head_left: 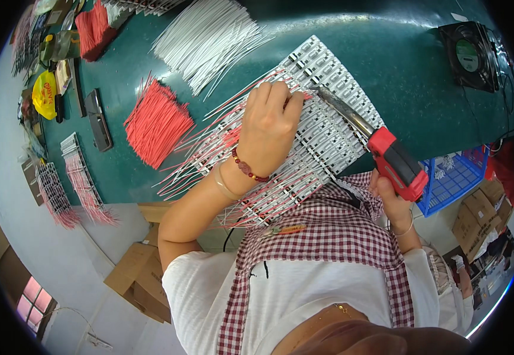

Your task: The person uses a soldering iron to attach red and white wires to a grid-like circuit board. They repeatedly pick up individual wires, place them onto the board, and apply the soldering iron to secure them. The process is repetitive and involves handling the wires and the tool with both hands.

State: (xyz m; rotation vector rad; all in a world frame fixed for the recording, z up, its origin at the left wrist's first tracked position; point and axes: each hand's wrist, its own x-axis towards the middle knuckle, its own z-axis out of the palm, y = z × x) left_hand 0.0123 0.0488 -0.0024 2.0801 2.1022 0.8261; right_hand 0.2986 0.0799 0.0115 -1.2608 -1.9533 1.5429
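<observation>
A soldering gun [396,163] with a red and black body is gripped in my right hand [392,201]. Its metal barrel points up and left, the tip close to my left fingers. My left hand [268,127] is closed, thumb and forefinger pinching a red wire [308,96] over the board; most of that wire is hidden. Under both hands lies a slanted board [351,100] packed with rows of small white and metal parts with black pieces. Many thin red and white wires [180,174] stick out from its left side, below my left forearm.
Left of the board on the green table [351,35] lie a bundle of red wires [157,121] and a pile of white wires [206,38]. Wired strips [82,177] sit at the left edge. A black fan [470,56] stands far right, above a blue crate [455,180].
</observation>
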